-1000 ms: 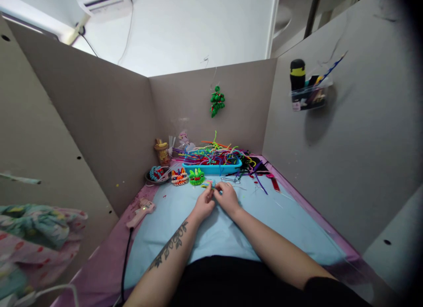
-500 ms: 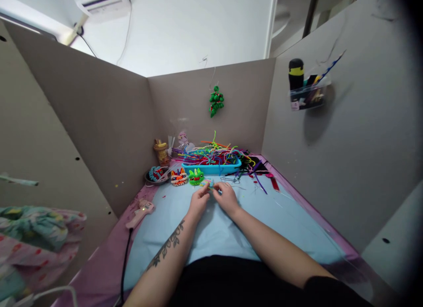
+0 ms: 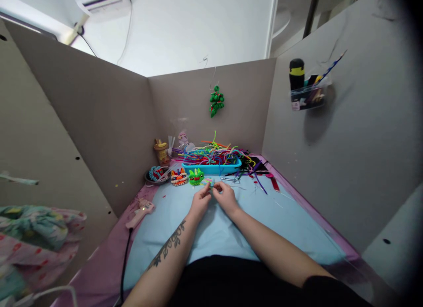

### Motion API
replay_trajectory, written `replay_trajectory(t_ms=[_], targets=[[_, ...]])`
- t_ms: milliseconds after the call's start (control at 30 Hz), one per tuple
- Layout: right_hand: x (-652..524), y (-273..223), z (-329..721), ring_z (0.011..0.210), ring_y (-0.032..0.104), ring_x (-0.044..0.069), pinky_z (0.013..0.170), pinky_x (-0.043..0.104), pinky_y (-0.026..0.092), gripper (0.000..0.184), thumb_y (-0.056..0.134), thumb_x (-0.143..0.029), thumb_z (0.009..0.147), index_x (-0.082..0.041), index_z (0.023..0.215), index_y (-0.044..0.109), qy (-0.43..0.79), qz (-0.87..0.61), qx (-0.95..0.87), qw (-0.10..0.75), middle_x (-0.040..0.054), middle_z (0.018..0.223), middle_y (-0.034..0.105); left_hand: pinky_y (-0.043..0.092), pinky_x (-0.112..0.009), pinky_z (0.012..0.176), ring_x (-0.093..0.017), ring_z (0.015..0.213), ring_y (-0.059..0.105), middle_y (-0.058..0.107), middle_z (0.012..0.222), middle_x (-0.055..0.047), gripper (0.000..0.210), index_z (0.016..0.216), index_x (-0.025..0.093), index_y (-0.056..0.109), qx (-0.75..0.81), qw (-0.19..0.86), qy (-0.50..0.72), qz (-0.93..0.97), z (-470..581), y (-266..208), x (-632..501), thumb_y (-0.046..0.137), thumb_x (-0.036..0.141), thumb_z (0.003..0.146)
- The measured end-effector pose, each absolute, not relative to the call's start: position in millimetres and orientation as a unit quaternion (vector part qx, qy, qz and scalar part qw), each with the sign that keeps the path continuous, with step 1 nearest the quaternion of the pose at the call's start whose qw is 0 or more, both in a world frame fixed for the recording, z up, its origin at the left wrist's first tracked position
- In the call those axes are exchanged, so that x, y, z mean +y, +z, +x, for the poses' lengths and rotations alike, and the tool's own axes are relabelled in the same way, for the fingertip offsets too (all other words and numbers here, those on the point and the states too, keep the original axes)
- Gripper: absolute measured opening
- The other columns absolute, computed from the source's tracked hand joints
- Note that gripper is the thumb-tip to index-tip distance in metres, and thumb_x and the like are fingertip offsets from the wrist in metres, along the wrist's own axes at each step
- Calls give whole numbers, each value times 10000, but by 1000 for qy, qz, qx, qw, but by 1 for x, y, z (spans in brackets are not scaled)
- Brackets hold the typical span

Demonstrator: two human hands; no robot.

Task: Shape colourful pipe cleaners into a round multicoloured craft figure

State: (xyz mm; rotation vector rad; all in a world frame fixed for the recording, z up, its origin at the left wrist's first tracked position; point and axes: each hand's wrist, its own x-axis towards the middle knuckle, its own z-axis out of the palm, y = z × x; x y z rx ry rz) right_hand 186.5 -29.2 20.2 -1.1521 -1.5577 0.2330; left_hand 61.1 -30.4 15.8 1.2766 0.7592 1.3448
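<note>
Close together over the light blue cloth (image 3: 218, 232), my two hands pinch a small pastel pipe-cleaner piece (image 3: 208, 181). It shows blue, pink and yellow; fingers cover much of it. My left hand (image 3: 200, 200) grips it from the left, thumb and fingertips together. From the right, my right hand (image 3: 227, 198) closes its fingertips on the same piece. Just beyond the hands stand a green pipe-cleaner animal head (image 3: 196, 177) and an orange and white one (image 3: 179, 177). Metal scissors or pliers (image 3: 230, 180) lie right of the hands; which of these I cannot tell.
Behind is a blue tray (image 3: 211, 169) heaped with coloured pipe cleaners. A dark bowl (image 3: 150, 180) holds a blue and red piece. A pink glue gun (image 3: 140, 214) with a black cord lies left. Grey panels (image 3: 211, 78) enclose the table on three sides.
My fingers have shifted very slightly around the pastel piece, which stays in the same place. Everything else on the table is unmoved.
</note>
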Motion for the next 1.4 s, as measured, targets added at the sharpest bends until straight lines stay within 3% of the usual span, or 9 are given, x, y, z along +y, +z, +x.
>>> replay_trajectory(t_ms=[500,700,933,1200,1400], targets=[[-25,17,187,684,540,174,664,287,428,146,470,-218,735,-193,715,613,115,-485,-661,560,18,688,630,310,-396,997,-266,1194,439,570,1217,-68,669,1201,187,547,296,575,554,524,62,14,-29,544,33,550],[-27,19,187,759,533,183,722,306,416,141,523,-193,717,-187,832,604,69,-486,-686,537,38,795,635,325,-368,989,-248,1176,454,564,1225,-61,707,1231,183,516,291,592,563,498,63,15,-28,539,45,538],[-28,20,189,759,538,178,744,306,401,107,488,-165,738,-189,788,580,20,-495,-693,523,33,777,628,328,-375,991,-258,1192,438,530,1266,-46,697,1212,198,536,298,572,551,529,62,12,-27,535,29,536],[-24,15,187,680,548,174,644,280,423,103,491,-191,721,-192,710,594,112,-509,-659,542,13,684,622,305,-386,1010,-265,1229,398,504,1292,-49,666,1183,215,563,328,538,547,552,62,9,-27,534,-1,553],[-25,16,187,716,546,183,687,298,416,124,483,-188,728,-192,723,606,103,-493,-676,538,18,711,635,364,-375,959,-270,1206,423,503,1290,-57,680,1213,193,534,332,539,544,551,60,9,-26,519,6,560]])
